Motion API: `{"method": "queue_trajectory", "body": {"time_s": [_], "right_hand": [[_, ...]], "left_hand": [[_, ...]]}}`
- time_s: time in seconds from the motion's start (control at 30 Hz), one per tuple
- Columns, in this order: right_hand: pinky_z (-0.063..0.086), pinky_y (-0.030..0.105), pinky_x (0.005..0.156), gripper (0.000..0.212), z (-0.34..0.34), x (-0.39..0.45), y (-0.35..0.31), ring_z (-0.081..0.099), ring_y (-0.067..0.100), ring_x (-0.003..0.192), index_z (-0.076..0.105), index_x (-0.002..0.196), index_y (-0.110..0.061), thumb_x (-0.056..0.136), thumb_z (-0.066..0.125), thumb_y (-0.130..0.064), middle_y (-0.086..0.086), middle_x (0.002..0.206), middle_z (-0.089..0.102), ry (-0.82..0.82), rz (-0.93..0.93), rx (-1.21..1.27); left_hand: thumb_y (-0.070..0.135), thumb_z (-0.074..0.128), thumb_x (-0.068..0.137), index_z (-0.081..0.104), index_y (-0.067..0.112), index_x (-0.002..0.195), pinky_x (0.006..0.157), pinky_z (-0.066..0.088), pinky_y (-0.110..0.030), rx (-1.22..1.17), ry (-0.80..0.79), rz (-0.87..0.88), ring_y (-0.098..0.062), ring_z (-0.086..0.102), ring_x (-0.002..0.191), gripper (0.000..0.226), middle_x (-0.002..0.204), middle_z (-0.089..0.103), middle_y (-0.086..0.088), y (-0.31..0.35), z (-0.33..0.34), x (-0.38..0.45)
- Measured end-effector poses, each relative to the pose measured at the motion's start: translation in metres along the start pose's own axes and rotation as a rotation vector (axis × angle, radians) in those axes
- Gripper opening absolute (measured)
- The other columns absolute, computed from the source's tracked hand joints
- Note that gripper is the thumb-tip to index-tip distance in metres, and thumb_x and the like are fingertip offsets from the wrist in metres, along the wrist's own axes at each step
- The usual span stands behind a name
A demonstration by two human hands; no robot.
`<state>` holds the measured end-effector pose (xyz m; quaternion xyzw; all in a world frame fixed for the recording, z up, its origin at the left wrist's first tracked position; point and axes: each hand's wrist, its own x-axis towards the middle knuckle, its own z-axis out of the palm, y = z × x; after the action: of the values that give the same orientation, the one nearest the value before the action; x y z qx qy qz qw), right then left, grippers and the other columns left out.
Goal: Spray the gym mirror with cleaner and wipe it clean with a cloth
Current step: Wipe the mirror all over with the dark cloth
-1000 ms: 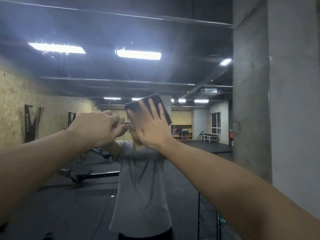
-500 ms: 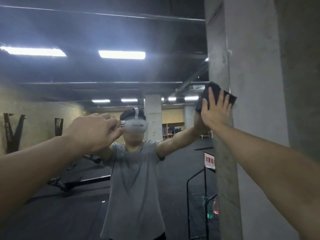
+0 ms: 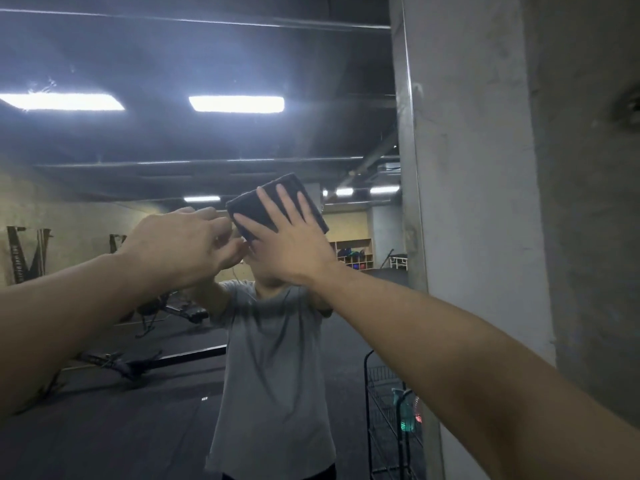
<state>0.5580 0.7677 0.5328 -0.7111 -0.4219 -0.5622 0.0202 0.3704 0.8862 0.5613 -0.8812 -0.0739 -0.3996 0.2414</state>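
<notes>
Head view: right hand [image 3: 294, 251] pressed dark cloth [image 3: 273, 206] flat-fingered on mirror [image 3: 173, 140], left of concrete pillar [image 3: 467, 202]. Left hand [image 3: 180, 244] curled; contents unclear.

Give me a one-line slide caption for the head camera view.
Right hand presses a dark cloth flat against the gym mirror, left hand loosely curled beside it.

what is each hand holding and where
Right hand presses the cloth flat against the mirror, palm over its lower middle. Left hand: cannot tell.
</notes>
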Motion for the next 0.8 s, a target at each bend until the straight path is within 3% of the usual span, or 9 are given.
{"method": "queue_trajectory", "body": {"time_s": [0.1, 0.27, 0.4, 0.53, 0.63, 0.8], "right_hand": [[0.001, 0.054, 0.127, 0.055, -0.005, -0.011, 0.043, -0.001, 0.031, 0.158, 0.017, 0.160, -0.047, 0.106, 0.020, -0.054, 0.005, 0.172, 0.005, 0.012, -0.025, -0.005], [-0.001, 0.053, 0.127, 0.055, -0.009, -0.045, 0.123, -0.008, 0.028, 0.158, 0.007, 0.159, -0.050, 0.105, 0.017, -0.057, 0.001, 0.171, -0.007, 0.043, 0.297, 0.024], [0.000, 0.051, 0.128, 0.057, 0.001, -0.084, 0.156, -0.004, 0.030, 0.158, 0.013, 0.161, -0.046, 0.105, 0.025, -0.053, 0.005, 0.173, 0.000, 0.098, 0.484, 0.081], [0.000, 0.053, 0.128, 0.058, 0.010, -0.103, 0.140, -0.003, 0.035, 0.158, 0.012, 0.163, -0.041, 0.107, 0.024, -0.049, 0.009, 0.172, 0.001, 0.114, 0.650, 0.131], [0.001, 0.057, 0.126, 0.060, 0.013, -0.096, 0.114, -0.003, 0.039, 0.157, 0.007, 0.163, -0.036, 0.106, 0.018, -0.048, 0.014, 0.171, 0.001, 0.119, 0.743, 0.109], [-0.001, 0.057, 0.126, 0.062, 0.014, -0.062, 0.046, -0.003, 0.041, 0.157, 0.009, 0.164, -0.034, 0.104, 0.017, -0.048, 0.015, 0.171, 0.001, 0.130, 0.723, 0.115]], "left_hand": [[0.071, 0.012, 0.089, 0.048, 0.033, 0.086, 0.075, 0.050, -0.037, 0.027, -0.025, -0.013, -0.012, 0.054, 0.097, 0.052, 0.091, 0.047, 0.012, 0.008, 0.005, 0.005], [0.073, 0.010, 0.088, 0.055, 0.035, 0.102, 0.080, 0.053, -0.040, 0.048, -0.083, -0.014, -0.013, 0.055, 0.106, 0.060, 0.101, 0.050, 0.014, 0.024, 0.015, 0.014], [0.072, 0.014, 0.090, 0.055, 0.036, 0.108, 0.080, 0.052, -0.039, 0.015, -0.069, 0.016, -0.014, 0.055, 0.111, 0.057, 0.111, 0.056, 0.012, 0.034, 0.022, 0.018], [0.070, 0.018, 0.092, 0.056, 0.038, 0.107, 0.074, 0.045, -0.034, 0.024, -0.050, 0.060, -0.013, 0.056, 0.113, 0.051, 0.112, 0.057, 0.013, 0.033, 0.026, 0.011], [0.072, 0.016, 0.090, 0.057, 0.038, 0.106, 0.075, 0.048, -0.035, 0.021, -0.041, 0.054, -0.012, 0.055, 0.110, 0.056, 0.112, 0.057, 0.014, 0.015, 0.027, 0.000], [0.078, -0.003, 0.078, 0.054, 0.039, 0.106, 0.074, 0.049, -0.035, 0.021, -0.042, 0.044, -0.009, 0.053, 0.103, 0.074, 0.103, 0.054, 0.015, -0.035, 0.027, -0.034]]}}
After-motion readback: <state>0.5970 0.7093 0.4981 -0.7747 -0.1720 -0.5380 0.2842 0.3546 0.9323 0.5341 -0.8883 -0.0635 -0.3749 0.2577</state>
